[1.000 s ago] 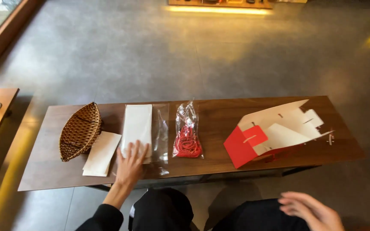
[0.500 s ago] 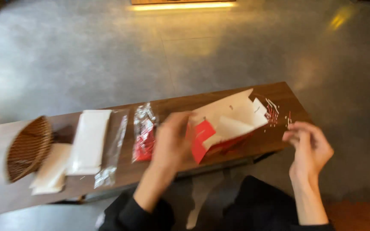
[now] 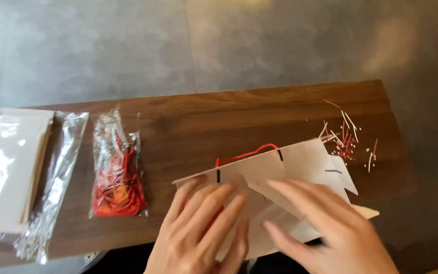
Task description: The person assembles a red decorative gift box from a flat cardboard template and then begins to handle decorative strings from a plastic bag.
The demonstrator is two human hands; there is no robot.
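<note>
I saw the dark wooden counter [image 3: 259, 116] running across the view over a grey floor [image 3: 128, 45]. On its near edge, right of centre, lay the flat-folded white paper bag [image 3: 300, 165], the largest thing on it, with a red cord handle [image 3: 247, 153] looped at its top edge. My left hand [image 3: 206, 231] lay flat on the bag's left part, fingers spread and pressing down, gripping nothing. My right hand [image 3: 330, 226] lay flat on the bag's right part, fingers also stretched out, palm down. At the far left sat a clear-wrapped stack of white sheets [image 3: 11, 170]. Between that and the bag lay a small clear packet of red cords [image 3: 117, 177]. Beyond the bag's right corner, tiny red and white scraps [image 3: 348, 134] were scattered.
</note>
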